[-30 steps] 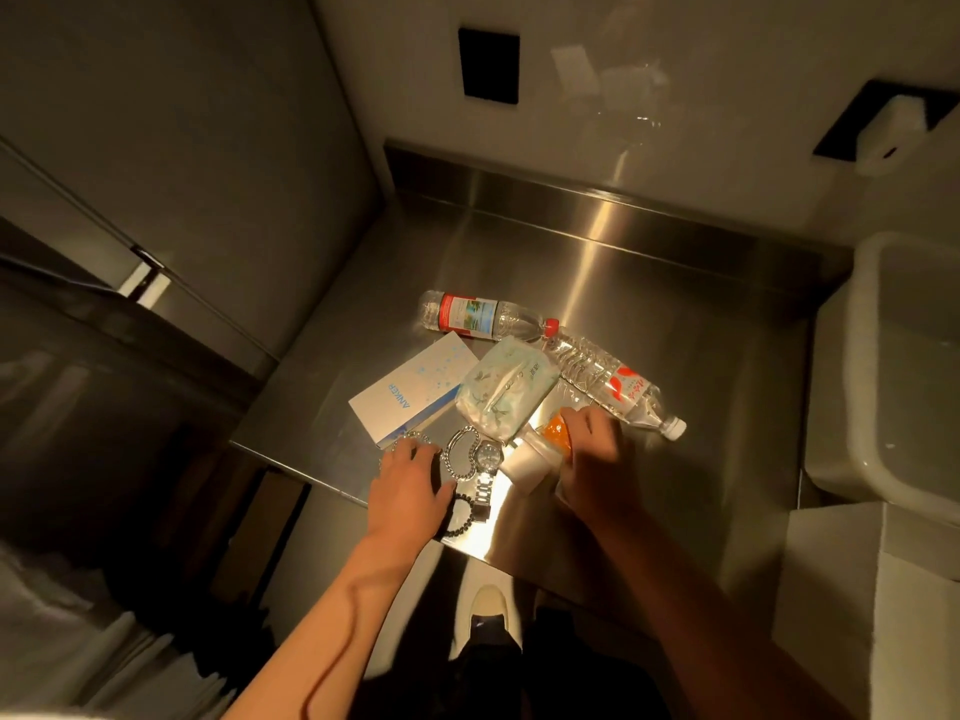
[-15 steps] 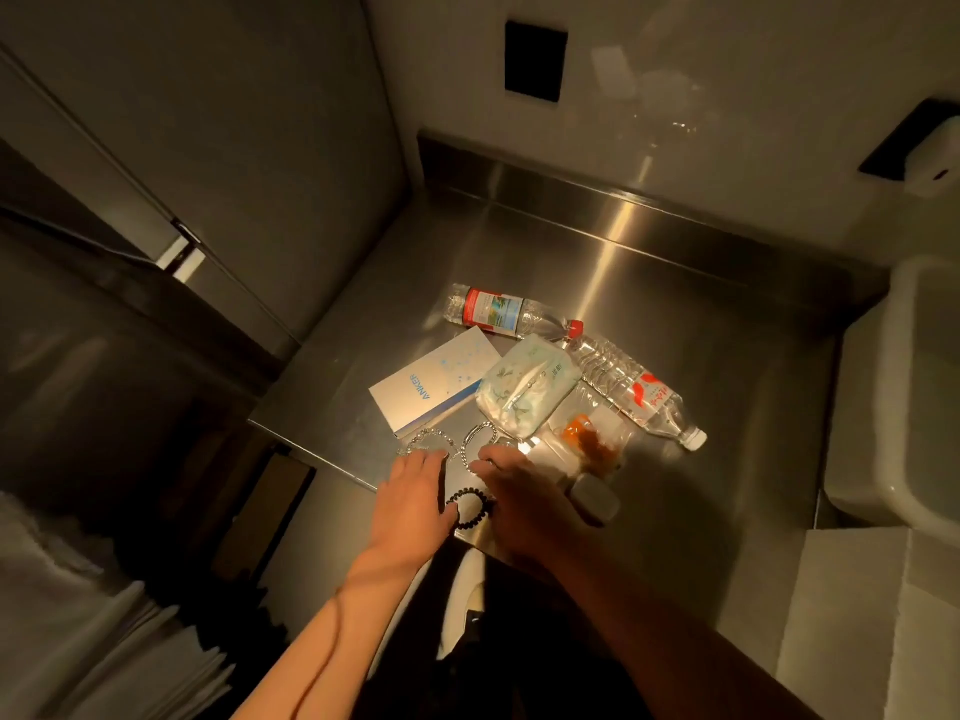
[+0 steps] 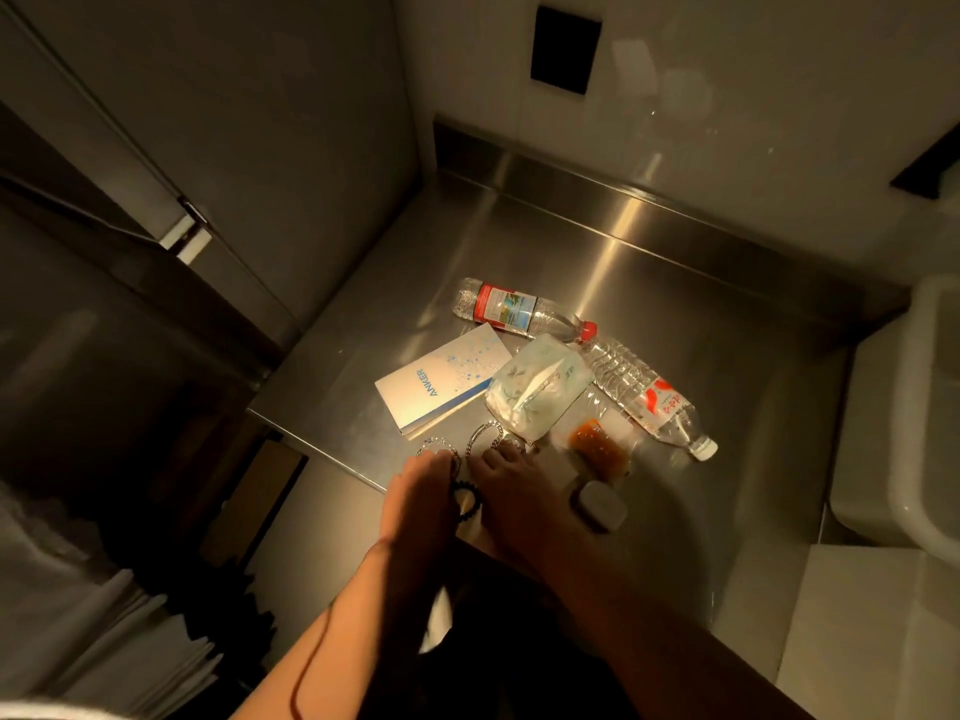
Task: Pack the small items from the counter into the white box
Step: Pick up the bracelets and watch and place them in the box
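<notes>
On the steel counter (image 3: 675,283) lie a flat white box (image 3: 441,381) with blue print, a tissue pack (image 3: 535,389), a clear bag with orange contents (image 3: 595,441) and a small grey case (image 3: 597,504). Near the front edge are a silver beaded bracelet (image 3: 434,448), a chain bracelet (image 3: 483,436) and a black beaded bracelet (image 3: 466,504). My left hand (image 3: 415,504) rests flat with its fingertips on the silver beaded bracelet. My right hand (image 3: 514,496) lies beside it, fingertips touching a watch (image 3: 519,443) that is mostly hidden. The black bracelet sits between both hands.
Two plastic water bottles (image 3: 514,306) (image 3: 649,397) lie behind the items. A large white tub (image 3: 924,407) stands at the right beyond the counter's edge. A wall with a dark panel (image 3: 566,49) backs the counter. Stacked white sheets (image 3: 104,641) lie at lower left.
My right hand left the small white bottle near the orange bag and moved left to the watch and bracelets. My left hand stayed on the beaded bracelet. The camera shifted.
</notes>
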